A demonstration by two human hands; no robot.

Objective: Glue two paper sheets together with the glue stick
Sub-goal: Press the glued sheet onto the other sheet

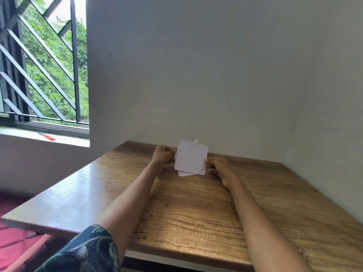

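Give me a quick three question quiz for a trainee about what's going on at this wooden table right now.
1. True or false: both hands hold the upper paper sheet.
2. Where does the second sheet lie? A) under the upper sheet B) on the windowsill C) on the floor
3. Fill in: the red tool lies on the ____.

Key: 1 true: the left hand and right hand pinch its side edges. 2 A. 3 windowsill.

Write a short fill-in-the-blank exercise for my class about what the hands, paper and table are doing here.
1. Both hands hold the white ___ above the table.
2. The left hand pinches the top sheet at its ___ edge.
3. The table's top is made of ___.
4. A red object lies on the window ___.

Missing words: paper; left; wood; sill
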